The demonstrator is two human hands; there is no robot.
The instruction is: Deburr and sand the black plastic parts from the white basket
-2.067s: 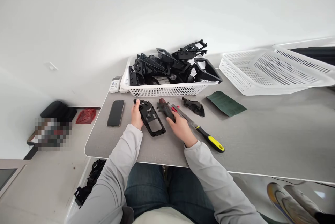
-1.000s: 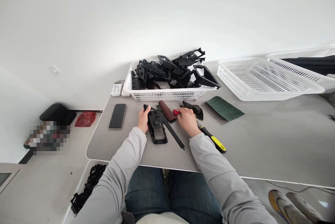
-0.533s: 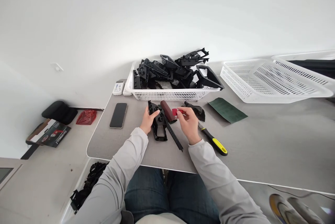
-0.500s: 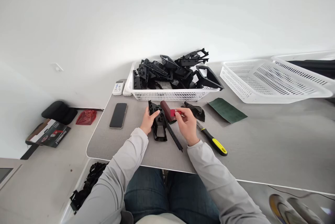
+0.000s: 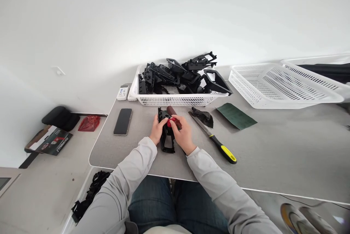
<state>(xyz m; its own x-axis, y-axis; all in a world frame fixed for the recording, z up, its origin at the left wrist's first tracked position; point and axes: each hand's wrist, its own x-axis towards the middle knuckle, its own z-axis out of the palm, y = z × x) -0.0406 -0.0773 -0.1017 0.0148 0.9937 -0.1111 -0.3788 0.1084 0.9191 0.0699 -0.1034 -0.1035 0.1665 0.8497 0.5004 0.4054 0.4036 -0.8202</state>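
Observation:
My left hand [image 5: 158, 129] is closed on a black plastic frame part [image 5: 167, 145], which has a rectangular opening at its near end. Its thumb rests on the part's upper face. Pinched in my right hand [image 5: 182, 133] is a small red piece [image 5: 171, 121], pressed against the part; its exact kind is mostly hidden by the fingers. Just behind the hands lies a dark red roll [image 5: 171, 110], partly covered. To the right, a file [image 5: 222, 150] with a black and yellow handle lies by a crumpled black scrap [image 5: 203, 116].
A white basket [image 5: 175, 100] heaped with black plastic parts stands at the back. More white baskets [image 5: 259, 99] sit to the right. A dark green sheet [image 5: 236, 115] lies on the grey table [image 5: 273, 153]. A phone [image 5: 122, 121] and a white device [image 5: 123, 92] are at the left.
My right hand has moved left with the red piece, from beside the roll onto the black part. My left hand keeps its hold on the part.

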